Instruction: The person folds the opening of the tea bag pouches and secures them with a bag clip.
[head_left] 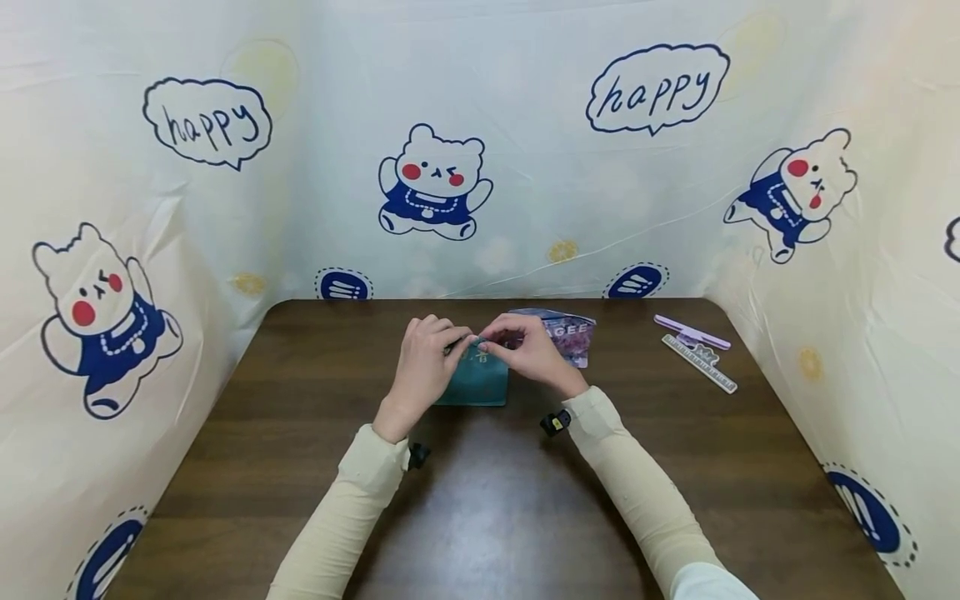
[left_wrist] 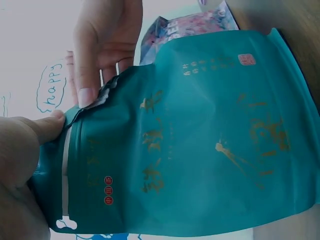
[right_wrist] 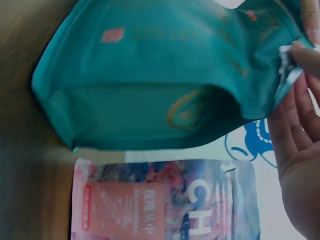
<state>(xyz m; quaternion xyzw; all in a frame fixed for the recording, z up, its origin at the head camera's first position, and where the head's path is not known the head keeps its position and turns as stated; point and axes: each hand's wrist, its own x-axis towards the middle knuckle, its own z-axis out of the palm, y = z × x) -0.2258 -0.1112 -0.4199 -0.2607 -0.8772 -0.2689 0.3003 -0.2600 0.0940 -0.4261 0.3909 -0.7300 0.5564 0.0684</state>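
Green bag (head_left: 480, 385) held toward the worktop's (head_left: 465, 517) 12 o'clock

The left hand (head_left: 426, 354) grasps the green bag by its top edge; in the head view the bag's body lies at 4 o'clock from that hand, touching its fingertips. The right hand (head_left: 534, 350) pinches the same edge just beside, and from there the body sits at 8 o'clock. In the left wrist view the right thumb presses on a crumpled, silvery stretch of that edge, and gold lettering shows on the bag's front. A purple pouch (head_left: 573, 336) is at 2 o'clock from the bag, partly covered by the right hand. Well apart, at 3 o'clock from the bag, lie a purple bar (head_left: 693, 332) and a white strip (head_left: 701, 367), close together. Beyond the worktop, at 12 o'clock, hangs a pale printed cloth (head_left: 450, 50).
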